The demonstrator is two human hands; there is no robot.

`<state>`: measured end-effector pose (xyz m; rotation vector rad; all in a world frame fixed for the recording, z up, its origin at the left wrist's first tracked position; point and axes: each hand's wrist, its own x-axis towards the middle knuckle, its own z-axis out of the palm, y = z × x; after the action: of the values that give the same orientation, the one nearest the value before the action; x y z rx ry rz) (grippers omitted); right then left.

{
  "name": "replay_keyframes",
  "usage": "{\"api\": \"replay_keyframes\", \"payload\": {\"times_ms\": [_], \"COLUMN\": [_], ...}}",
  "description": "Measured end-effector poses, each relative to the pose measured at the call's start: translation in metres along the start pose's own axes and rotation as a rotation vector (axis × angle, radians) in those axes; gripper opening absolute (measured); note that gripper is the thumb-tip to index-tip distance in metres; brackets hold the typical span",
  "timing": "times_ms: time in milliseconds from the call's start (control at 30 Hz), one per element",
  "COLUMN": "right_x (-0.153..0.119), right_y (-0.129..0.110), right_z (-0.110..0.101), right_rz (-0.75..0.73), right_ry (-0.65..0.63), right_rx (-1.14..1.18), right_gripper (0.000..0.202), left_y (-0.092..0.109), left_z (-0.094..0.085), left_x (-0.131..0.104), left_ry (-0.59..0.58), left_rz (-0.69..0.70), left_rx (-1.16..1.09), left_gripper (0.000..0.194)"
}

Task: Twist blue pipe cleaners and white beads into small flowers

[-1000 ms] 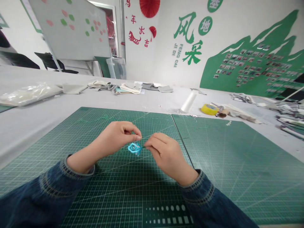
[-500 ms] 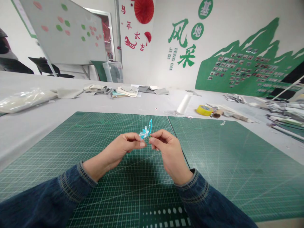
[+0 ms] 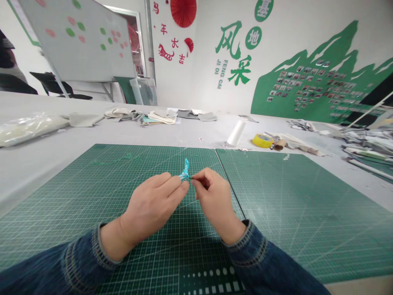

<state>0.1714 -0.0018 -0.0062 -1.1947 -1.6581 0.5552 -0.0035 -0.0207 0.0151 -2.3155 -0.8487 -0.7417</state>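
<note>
A small blue and white piece like a beaded or thread flower (image 3: pixel 185 171) is held up above the green cutting mat (image 3: pixel 147 164). My left hand (image 3: pixel 155 200) is closed on its left side, back of the hand turned up, so part of the piece is hidden behind the fingers. One blue loop sticks up past the fingertips. My right hand (image 3: pixel 213 196) pinches a thin green stem or thread at the piece's right side, with thumb and forefinger pressed together. The fingertips of both hands are close to each other.
A second green mat (image 3: pixel 294 196) lies to the right. Behind are a white thread cone (image 3: pixel 237 133), yellow tape (image 3: pixel 262 141), a cardboard tube (image 3: pixel 279 144) and fabric scraps (image 3: pixel 162 117). Loose green thread (image 3: pixel 129 157) lies on the left mat. A plastic-wrapped bundle (image 3: pixel 33 127) sits far left.
My left hand has rolled over so its back faces up, covering more of the blue piece. The blue loop has shifted left. My right hand keeps its pinch.
</note>
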Motion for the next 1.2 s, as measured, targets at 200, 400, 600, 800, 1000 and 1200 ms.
{"api": "replay_keyframes", "payload": {"times_ms": [200,400,600,800,1000,1200], "right_x": [-0.003,0.000,0.000,0.002,0.006,0.006], "right_y": [-0.003,-0.004,-0.006,-0.013,-0.004,-0.003], "right_z": [-0.005,-0.007,-0.008,-0.007,-0.003,-0.001], "right_rz": [-0.344,-0.409,-0.392,-0.082,0.257,0.319], "right_ry": [-0.151,-0.260,-0.353,-0.260,-0.085,-0.031], "right_rx": [-0.325,-0.278,-0.118,0.234,0.587,0.524], "right_gripper": [0.016,0.021,0.018,0.013,0.007,0.008], "left_y": [-0.012,-0.032,-0.052,-0.043,-0.016,-0.001], "left_z": [-0.006,-0.002,0.010,0.022,0.027,0.018], "left_x": [0.000,0.003,0.000,-0.002,0.004,0.001], "left_ry": [0.001,-0.157,-0.414,-0.434,-0.285,-0.057], "left_rz": [-0.054,-0.417,-0.712,-0.883,-0.833,-0.408], "left_rx": [-0.003,-0.386,-0.846,-1.257,-1.244,-0.579], "left_gripper": [0.018,0.014,0.014,0.012,0.013,0.016]}}
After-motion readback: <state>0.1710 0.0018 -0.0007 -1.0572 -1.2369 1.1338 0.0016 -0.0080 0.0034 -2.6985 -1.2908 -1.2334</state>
